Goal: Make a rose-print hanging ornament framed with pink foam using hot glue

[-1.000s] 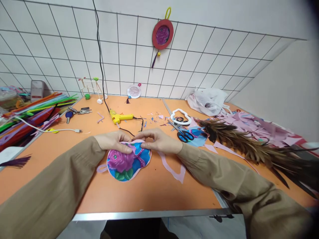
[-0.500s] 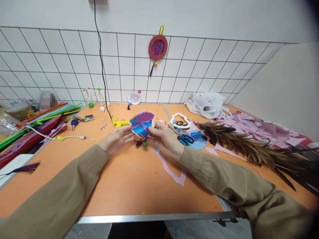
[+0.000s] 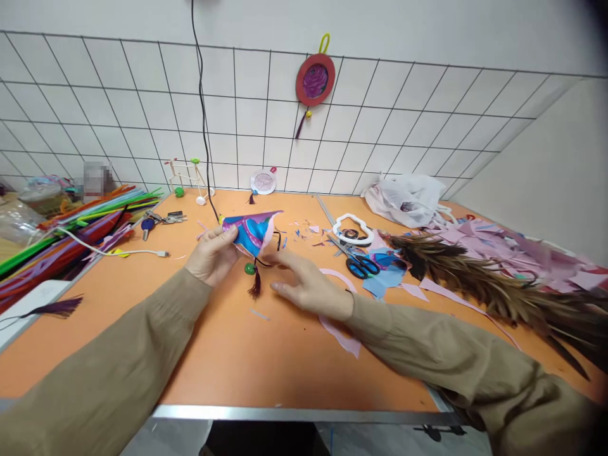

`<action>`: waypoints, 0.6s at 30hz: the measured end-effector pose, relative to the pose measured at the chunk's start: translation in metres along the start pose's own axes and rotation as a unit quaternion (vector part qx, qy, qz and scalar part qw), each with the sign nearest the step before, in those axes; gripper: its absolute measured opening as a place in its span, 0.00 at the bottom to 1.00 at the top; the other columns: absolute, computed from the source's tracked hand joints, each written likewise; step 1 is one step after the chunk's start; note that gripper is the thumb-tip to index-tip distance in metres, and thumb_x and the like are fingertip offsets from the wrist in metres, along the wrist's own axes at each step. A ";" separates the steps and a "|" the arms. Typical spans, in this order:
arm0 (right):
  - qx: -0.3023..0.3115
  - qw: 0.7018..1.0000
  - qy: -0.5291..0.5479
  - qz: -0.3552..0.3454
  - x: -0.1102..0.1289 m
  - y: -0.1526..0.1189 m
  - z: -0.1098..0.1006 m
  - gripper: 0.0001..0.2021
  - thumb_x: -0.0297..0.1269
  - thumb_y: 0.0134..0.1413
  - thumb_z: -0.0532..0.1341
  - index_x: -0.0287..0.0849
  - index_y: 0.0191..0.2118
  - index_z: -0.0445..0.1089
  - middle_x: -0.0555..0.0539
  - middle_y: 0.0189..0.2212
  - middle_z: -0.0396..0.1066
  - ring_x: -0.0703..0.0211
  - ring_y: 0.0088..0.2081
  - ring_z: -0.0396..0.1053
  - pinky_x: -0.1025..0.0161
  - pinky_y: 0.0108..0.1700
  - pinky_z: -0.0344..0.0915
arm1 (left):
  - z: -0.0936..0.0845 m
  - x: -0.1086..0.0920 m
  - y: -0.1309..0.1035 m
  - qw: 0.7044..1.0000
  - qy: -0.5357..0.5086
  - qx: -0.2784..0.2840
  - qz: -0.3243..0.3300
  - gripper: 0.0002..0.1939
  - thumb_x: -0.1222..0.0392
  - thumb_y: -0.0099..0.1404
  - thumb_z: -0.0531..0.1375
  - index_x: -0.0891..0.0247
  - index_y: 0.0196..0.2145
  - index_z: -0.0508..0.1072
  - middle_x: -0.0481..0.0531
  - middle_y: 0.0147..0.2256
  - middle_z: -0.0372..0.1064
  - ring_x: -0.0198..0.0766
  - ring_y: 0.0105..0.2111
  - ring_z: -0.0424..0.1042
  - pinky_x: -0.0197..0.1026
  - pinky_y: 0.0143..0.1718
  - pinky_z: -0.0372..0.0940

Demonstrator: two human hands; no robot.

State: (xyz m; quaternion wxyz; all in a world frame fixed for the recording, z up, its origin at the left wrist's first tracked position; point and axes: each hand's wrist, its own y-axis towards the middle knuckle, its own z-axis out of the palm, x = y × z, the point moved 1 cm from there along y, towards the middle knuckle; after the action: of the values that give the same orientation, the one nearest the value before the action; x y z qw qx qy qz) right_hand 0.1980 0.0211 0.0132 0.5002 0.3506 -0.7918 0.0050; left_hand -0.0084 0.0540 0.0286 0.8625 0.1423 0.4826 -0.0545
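Note:
My left hand (image 3: pixel 213 256) is closed on the left side of a blue and purple fabric piece (image 3: pixel 251 235) with a pale pink edge, its thumb on the front. The piece is curved and tilted above the table. A green bead (image 3: pixel 249 269) and a dark purple tassel (image 3: pixel 256 285) hang below it, and a dark cord loops out on its right. Just right of the tassel is my right hand (image 3: pixel 311 285), open, thumb and fingers apart. Its fingertips are close to the cord; whether they touch it is unclear.
Scissors (image 3: pixel 361 265), a white cloud-shaped frame (image 3: pixel 354 229) and brown feathers (image 3: pixel 475 282) lie on the right, near pink scraps (image 3: pixel 503 253). Colourful pipe cleaners (image 3: pixel 90 237), keys (image 3: pixel 149 225) and a white cable (image 3: pixel 118 254) are on the left. A black cord (image 3: pixel 202 95) hangs down the wall.
The fabric piece has turned and shifted left in my left hand, which now grips it. My right hand has let go of it and moved down beside the tassel.

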 end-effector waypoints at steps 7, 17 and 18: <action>0.340 0.908 0.216 0.117 0.016 -0.016 0.016 0.17 0.37 0.57 0.62 0.37 0.51 0.72 0.40 0.44 0.77 0.56 0.47 0.76 0.62 0.45 0.73 | -0.007 -0.021 0.006 0.996 -0.052 -0.050 0.053 0.05 0.60 0.59 0.68 0.62 0.34 0.80 0.51 0.35 0.81 0.43 0.40 0.79 0.43 0.46 0.73; -0.001 0.968 -0.198 0.157 -0.022 0.023 -0.067 0.10 0.30 0.52 0.61 0.38 0.38 0.78 0.39 0.40 0.79 0.48 0.43 0.76 0.54 0.47 0.71 | -0.010 -0.024 0.005 0.997 -0.032 -0.036 0.052 0.09 0.57 0.58 0.68 0.63 0.37 0.80 0.55 0.36 0.81 0.50 0.43 0.80 0.45 0.42 0.75; 0.064 0.975 -0.130 0.170 -0.022 0.022 -0.067 0.11 0.33 0.54 0.60 0.38 0.40 0.78 0.41 0.37 0.80 0.50 0.39 0.77 0.56 0.43 0.72 | -0.010 -0.024 0.004 0.997 -0.032 -0.038 0.052 0.08 0.58 0.59 0.68 0.62 0.37 0.81 0.55 0.35 0.81 0.48 0.41 0.80 0.44 0.40 0.75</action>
State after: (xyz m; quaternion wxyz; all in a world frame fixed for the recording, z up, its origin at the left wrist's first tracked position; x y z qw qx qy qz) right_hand 0.2437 0.0736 0.0367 0.3616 0.2401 -0.8958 0.0953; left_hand -0.0284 0.0600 0.0452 0.8839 0.1323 0.4486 0.0043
